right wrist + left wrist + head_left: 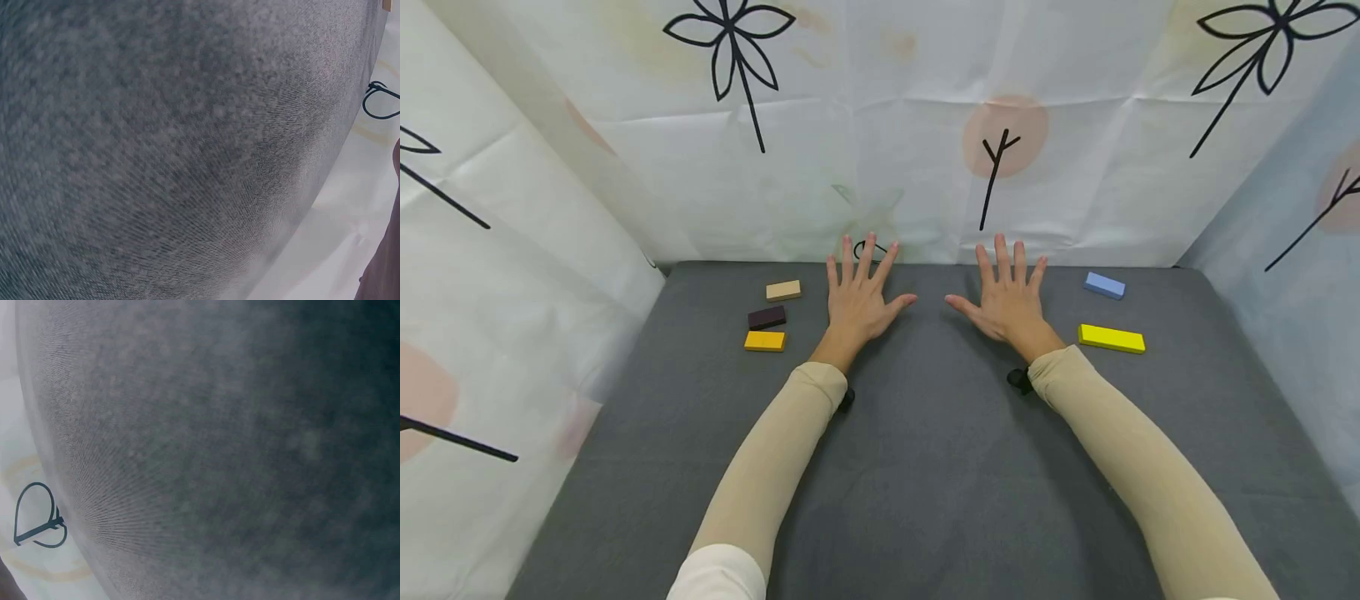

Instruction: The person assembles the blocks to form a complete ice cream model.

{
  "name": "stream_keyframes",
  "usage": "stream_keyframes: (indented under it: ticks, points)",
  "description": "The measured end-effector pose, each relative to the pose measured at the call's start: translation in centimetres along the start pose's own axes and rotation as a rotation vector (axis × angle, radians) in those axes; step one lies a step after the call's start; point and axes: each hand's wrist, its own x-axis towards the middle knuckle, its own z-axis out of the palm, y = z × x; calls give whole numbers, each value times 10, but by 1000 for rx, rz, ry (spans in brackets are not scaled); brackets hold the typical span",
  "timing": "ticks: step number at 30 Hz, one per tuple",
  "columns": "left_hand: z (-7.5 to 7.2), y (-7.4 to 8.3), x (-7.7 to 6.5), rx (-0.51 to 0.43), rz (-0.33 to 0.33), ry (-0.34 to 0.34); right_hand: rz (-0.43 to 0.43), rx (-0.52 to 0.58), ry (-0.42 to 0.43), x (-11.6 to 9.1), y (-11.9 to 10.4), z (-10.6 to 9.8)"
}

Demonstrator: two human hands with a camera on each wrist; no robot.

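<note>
Both hands are spread, palms down, over the far part of the grey table. In the head view my left hand (859, 304) has its fingers straight and holds nothing. To its left lie a tan block (783, 290), a dark brown block (767, 317) and an orange block (765, 341). My right hand (1007, 304) is likewise spread and bare. Right of it are a blue block (1104, 285) and a longer yellow block (1112, 338). The wrist views show mostly grey cloth; a bit of the right hand (382, 256) shows at the right wrist view's edge.
A grey cloth covers the table (925, 483). White printed curtains (880, 125) rise along its back edge and both sides. Small dark wrist cameras (1019, 381) sit under the wrists.
</note>
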Motion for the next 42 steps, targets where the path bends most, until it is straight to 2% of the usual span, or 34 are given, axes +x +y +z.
stream_keyframes:
  ticks: [6, 19, 32, 42]
  points:
    - [0, -2, -1, -9, 1, -9, -6, 2, -10, 1, -1, 1]
    - [-1, -11, -6, -19, 8, 26, 1, -4, -27, -5, 4, 0]
    - [-7, -37, -20, -127, -39, 26, -14, 6, -39, -19, 23, -7]
    - [-11, -61, -36, -222, -88, 78, 1, 61, 10, -37, 51, -16]
